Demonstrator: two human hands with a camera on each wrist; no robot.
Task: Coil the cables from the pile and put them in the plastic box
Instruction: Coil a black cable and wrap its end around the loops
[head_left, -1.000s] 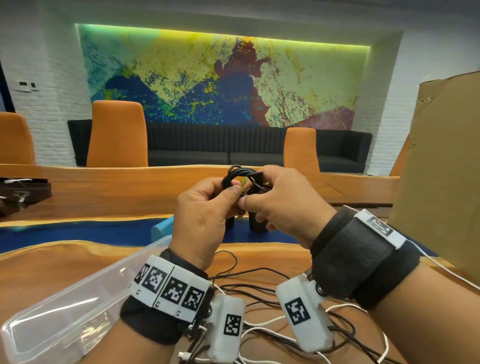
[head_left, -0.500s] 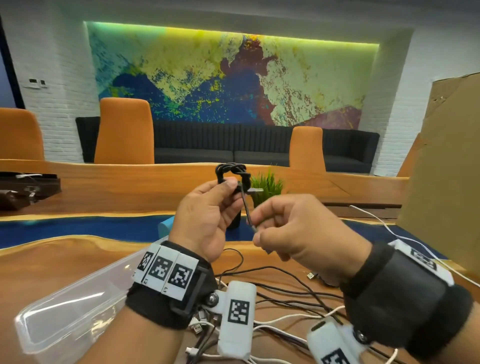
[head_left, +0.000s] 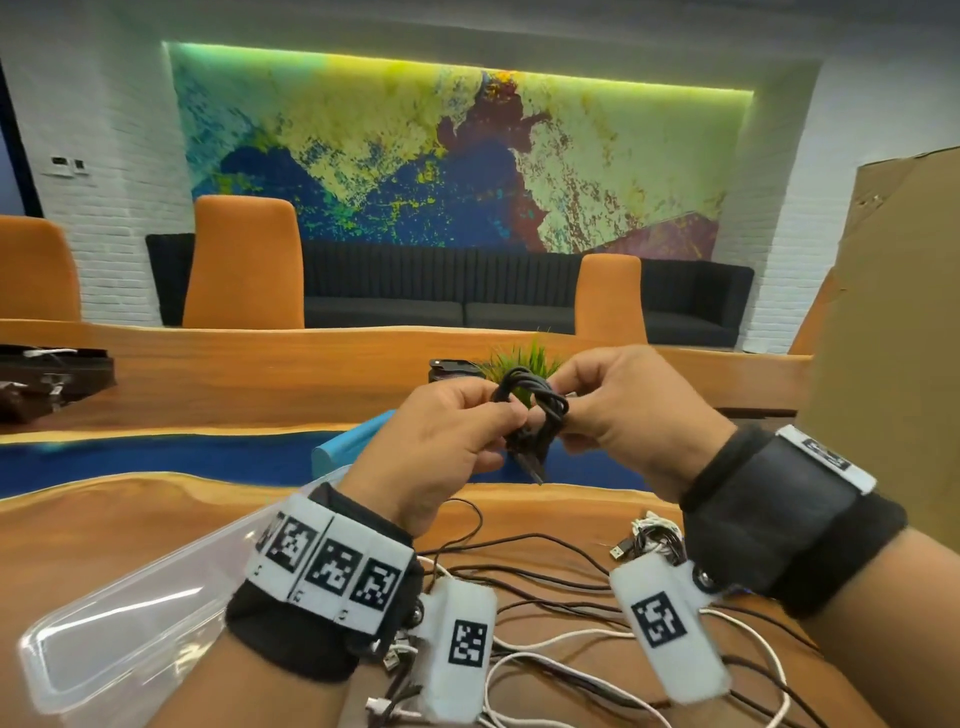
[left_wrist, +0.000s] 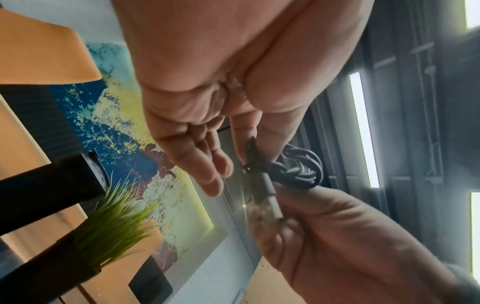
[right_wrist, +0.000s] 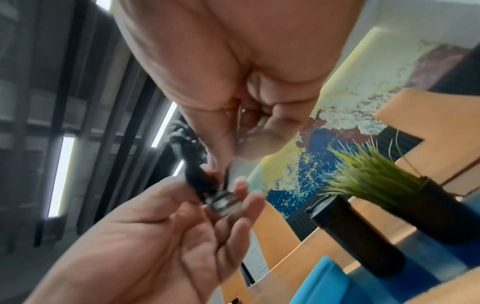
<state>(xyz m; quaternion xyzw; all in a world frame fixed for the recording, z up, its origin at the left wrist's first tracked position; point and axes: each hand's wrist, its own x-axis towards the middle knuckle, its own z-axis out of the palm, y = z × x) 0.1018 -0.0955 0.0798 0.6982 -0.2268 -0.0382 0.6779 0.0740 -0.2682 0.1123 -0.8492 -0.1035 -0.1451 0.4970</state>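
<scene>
A small coiled black cable (head_left: 535, 408) is held up in the air between both hands, above the table. My left hand (head_left: 447, 441) pinches the coil's left side with thumb and forefinger; its other fingers are spread loosely in the left wrist view. My right hand (head_left: 623, 410) pinches the coil's right side. A plug end (head_left: 532, 467) hangs down below the coil, and its metal tip (right_wrist: 223, 202) shows in the right wrist view. The coil (left_wrist: 298, 166) also shows in the left wrist view. The clear plastic box (head_left: 135, 618) lies at lower left. A pile of black and white cables (head_left: 561, 623) lies under my wrists.
A wooden table (head_left: 104, 514) with a blue strip carries the pile. A green potted plant (head_left: 519, 358) stands behind the hands. A tall cardboard sheet (head_left: 893, 338) stands at the right. Orange chairs (head_left: 244, 265) and a dark sofa are beyond.
My right hand, which had pulled the loose cable end away to the right and down, has come back up to the coil and now pinches it beside my left hand.
</scene>
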